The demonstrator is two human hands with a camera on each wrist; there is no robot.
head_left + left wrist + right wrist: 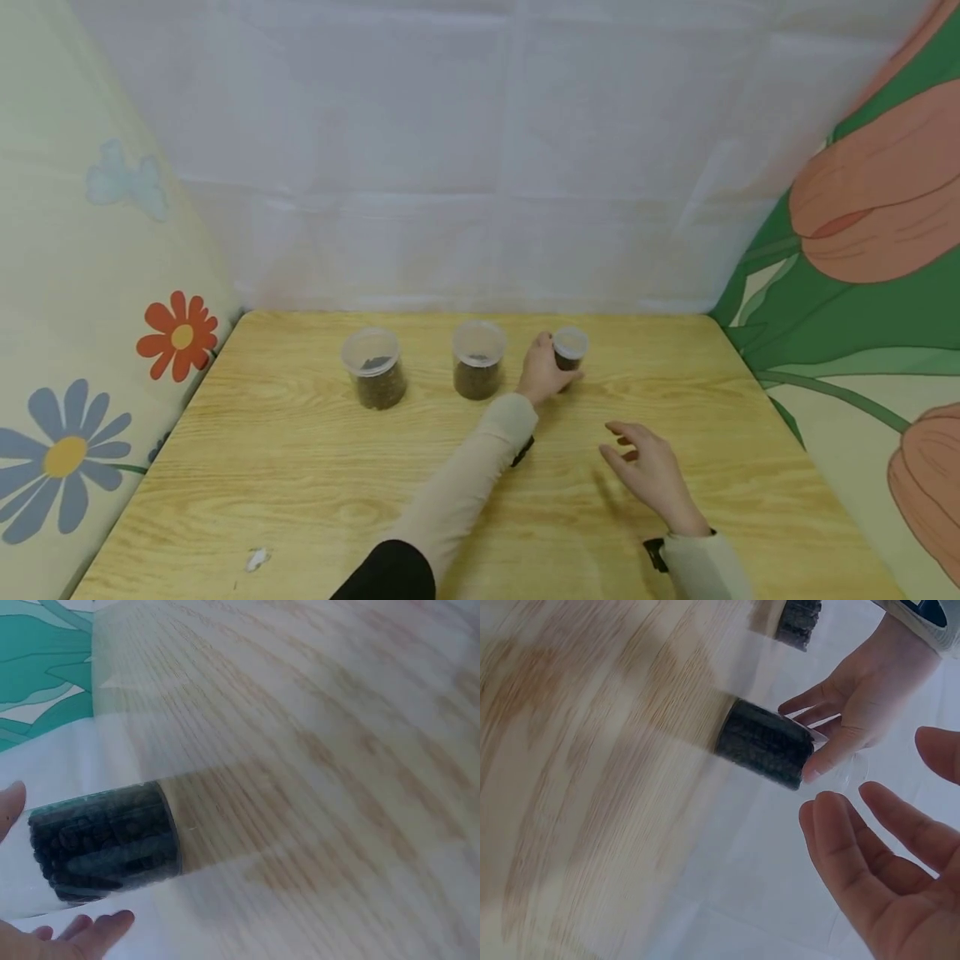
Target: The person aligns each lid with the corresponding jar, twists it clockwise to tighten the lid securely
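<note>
A small clear jar (570, 360) with a whitish lid and dark, bean-like bits inside stands towards the right of the back row. My left hand (543, 373) is around it, thumb on the near side and fingers along the far left side. In the left wrist view the jar (105, 844) lies between thumb and fingers, and a narrow gap shows beside the fingertips (116, 921). Nearer the front, my right hand (648, 468) hovers with nothing in it. Its fingers (836, 832) are spread and loosely bent, apart from the jar.
Two wider clear jars hold dark contents, one at the left (377, 379) and one in the middle (477, 372). A white cloth wall (480, 250) closes the back of the wooden table (315, 483). A small white patch (257, 559) marks the front left.
</note>
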